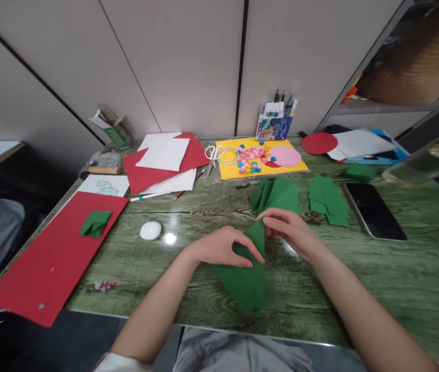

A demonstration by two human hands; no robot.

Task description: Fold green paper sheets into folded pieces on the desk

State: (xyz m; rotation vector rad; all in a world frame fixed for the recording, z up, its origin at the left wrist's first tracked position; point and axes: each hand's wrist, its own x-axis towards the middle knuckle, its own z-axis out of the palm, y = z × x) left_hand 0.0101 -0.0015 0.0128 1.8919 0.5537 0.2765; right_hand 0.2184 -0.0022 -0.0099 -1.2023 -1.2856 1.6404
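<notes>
A sheet of green paper (242, 284), partly folded, lies tilted over the front middle of the table under both hands. My right hand (287, 230) pinches its upper corner between thumb and fingers. My left hand (229, 248) rests on the sheet from the left, with thumb and forefinger curved apart and the other fingertips hidden. Just beyond the hands sits a pleated green paper piece (281, 194). To its right is a stack of small green paper pieces (328, 199). A small folded green paper (95, 223) rests on a long red sheet (48, 258) at the left.
Around the work lie a white oval object (150, 230), scissors (212, 156), a red pencil (188, 186) and a phone (374, 211). Behind them are yellow paper (225, 170) with coloured pompoms (251, 156), a marker box (274, 126) and a clear cup (409, 168).
</notes>
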